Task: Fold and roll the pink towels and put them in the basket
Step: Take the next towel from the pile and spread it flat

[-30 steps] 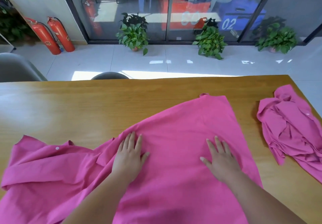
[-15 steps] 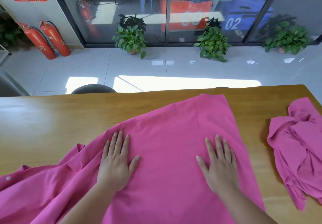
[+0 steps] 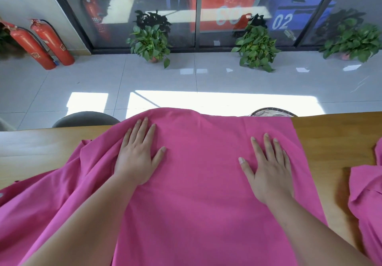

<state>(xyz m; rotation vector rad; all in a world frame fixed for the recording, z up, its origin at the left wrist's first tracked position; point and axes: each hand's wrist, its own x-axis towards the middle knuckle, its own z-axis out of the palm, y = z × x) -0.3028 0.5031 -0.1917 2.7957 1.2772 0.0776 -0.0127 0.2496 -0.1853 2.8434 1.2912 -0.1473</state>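
Both hands flat, palms down on pink towel (image 3: pixel 198 183): left hand (image 3: pixel 137 158), right hand (image 3: pixel 268 168), fingers straight, slightly spread.

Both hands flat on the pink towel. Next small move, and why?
Probably sweep the left hand leftward: the pink towel lies smooth beside the right hand, but its left side is creased and bunched on the table, so not ready to fold.

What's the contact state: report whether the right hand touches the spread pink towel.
Touching. The head view shows the right hand lying flat, fingers straight, on the spread pink towel, no gap beneath its palm.
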